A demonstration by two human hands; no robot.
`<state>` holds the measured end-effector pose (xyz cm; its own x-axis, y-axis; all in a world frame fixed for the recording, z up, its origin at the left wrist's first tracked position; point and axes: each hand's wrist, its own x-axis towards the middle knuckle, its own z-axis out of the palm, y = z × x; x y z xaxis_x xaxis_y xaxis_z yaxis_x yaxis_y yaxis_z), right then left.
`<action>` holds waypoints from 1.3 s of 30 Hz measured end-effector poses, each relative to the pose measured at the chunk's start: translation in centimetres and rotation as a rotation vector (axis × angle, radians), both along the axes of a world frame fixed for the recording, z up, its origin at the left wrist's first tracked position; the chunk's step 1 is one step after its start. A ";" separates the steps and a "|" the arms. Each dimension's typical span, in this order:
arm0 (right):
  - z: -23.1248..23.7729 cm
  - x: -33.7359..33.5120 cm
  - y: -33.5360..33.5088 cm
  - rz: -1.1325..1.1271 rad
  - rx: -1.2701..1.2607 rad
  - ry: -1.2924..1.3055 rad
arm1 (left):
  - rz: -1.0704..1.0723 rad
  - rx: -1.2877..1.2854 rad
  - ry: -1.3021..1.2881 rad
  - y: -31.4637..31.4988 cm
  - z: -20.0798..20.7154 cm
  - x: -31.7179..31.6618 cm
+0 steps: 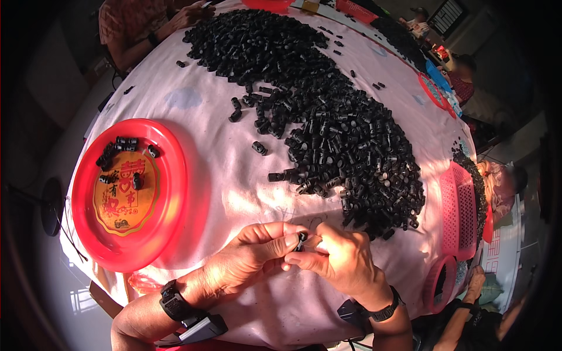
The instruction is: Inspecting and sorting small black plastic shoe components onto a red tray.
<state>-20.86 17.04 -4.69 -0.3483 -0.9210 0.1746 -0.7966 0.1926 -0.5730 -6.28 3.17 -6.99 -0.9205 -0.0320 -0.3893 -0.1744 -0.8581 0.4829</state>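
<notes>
Close to the table's near edge, my left hand (253, 255) pinches a small black plastic part (301, 238), shaped like a cord lock, between thumb and forefinger. My right hand (346, 257) meets it from the other side, with thumb and fingers closed on the same part. Fingertips cover most of the part, so its details are hidden. Beyond both hands spreads a large heap of similar black parts (328, 137). Several more lie in a round red plastic tray (170, 234) with a yellow printed centre, left of my left hand.
A pale pink cloth (228, 175) covers the table, with a few loose black parts on it. Pink perforated baskets (458, 210) stand along the right edge. Another person's arms (167, 26) rest at the far left edge. More people sit at the right.
</notes>
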 end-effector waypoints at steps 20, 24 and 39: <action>-0.2 -0.4 -0.1 0.044 -0.112 -0.052 | 0.030 0.125 0.035 -0.1 -0.2 -0.2; 0.8 -0.3 0.0 0.018 -0.082 -0.069 | 0.012 0.125 0.046 -0.1 -0.2 -0.2; 1.6 -0.1 0.4 0.115 -0.132 -0.415 | -0.068 0.126 0.095 -0.2 -0.1 -0.5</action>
